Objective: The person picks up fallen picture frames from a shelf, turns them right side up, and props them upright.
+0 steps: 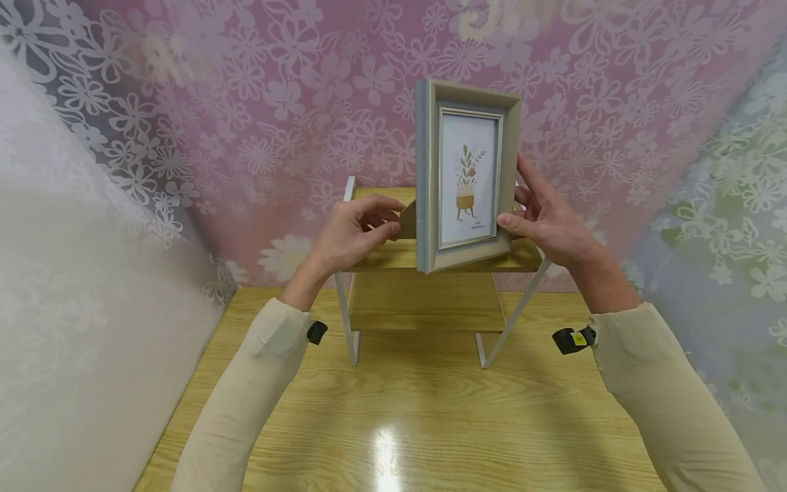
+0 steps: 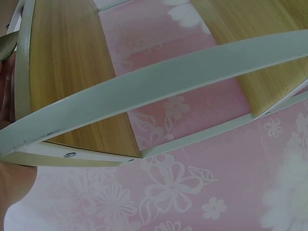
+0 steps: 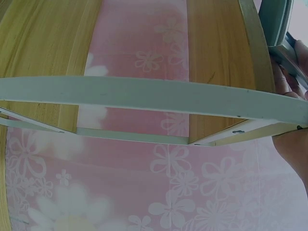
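A picture frame (image 1: 428, 171), pale grey-beige with a thin gold inner border, stands upright above the small shelf's top board. Behind its glass is a print (image 1: 465, 195) of a potted plant. My right hand (image 1: 550, 222) grips its right side, thumb on the front edge and fingers behind. At the left, my left hand (image 1: 363, 231) pinches the brown stand flap (image 1: 408, 220) that sticks out from behind the frame. In the right wrist view, only a corner of the frame (image 3: 275, 21) shows at upper right. The back of the frame is hidden.
The two-tier shelf has wooden boards, a lower one (image 1: 424, 301) and an upper one, with white metal legs (image 1: 346, 307). It stands on a wood-grain surface (image 1: 393, 410) against a pink floral backdrop (image 1: 295, 89). White floral walls (image 1: 92, 307) rise at both sides.
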`<state>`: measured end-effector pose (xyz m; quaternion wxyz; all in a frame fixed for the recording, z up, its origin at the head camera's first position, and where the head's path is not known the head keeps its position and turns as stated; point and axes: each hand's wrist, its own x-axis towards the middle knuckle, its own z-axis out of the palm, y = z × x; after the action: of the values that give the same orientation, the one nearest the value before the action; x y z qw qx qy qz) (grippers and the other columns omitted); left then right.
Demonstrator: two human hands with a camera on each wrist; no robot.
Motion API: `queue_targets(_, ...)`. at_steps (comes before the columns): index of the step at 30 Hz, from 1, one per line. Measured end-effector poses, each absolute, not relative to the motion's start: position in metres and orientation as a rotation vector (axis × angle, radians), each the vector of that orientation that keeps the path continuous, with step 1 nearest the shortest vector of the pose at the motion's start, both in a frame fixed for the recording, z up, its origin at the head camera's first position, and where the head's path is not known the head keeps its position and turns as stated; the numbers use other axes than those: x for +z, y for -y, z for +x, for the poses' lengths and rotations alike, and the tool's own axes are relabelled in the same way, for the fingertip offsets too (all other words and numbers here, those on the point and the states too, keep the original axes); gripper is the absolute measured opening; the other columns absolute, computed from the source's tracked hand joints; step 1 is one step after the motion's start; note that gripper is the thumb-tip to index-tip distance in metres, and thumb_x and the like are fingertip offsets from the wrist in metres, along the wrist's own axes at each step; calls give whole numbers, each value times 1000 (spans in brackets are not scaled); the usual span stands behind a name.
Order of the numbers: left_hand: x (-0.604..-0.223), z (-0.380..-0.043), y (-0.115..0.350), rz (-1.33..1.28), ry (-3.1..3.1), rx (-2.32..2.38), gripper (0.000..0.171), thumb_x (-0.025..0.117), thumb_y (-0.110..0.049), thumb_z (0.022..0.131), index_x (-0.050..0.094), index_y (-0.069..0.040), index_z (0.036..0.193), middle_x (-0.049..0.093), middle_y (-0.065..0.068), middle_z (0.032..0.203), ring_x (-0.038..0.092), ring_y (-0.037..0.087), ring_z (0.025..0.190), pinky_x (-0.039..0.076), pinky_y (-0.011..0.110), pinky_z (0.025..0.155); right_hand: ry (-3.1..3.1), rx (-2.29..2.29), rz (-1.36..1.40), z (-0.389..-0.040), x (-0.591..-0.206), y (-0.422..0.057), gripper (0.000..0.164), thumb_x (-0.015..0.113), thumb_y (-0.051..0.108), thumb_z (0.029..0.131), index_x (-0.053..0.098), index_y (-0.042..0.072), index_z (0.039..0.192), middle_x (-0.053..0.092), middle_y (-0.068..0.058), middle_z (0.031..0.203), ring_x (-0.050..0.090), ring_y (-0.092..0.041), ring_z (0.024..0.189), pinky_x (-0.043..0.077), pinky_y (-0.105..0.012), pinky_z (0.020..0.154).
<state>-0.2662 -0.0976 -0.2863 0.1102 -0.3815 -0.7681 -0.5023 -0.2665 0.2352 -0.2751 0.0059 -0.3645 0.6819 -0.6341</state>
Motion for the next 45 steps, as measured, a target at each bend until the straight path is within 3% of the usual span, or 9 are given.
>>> queue_targets(45,-286,-267,97,-1172,2183,-1405,29,63,3,93,65,-1,122,72,13,98,70,22,78,51,25,62,-2104,-1970,-1184,-265,-272,-235,90,52,-17,93,12,25,161,29,-11,160,57,-16,126,54,-30,89)
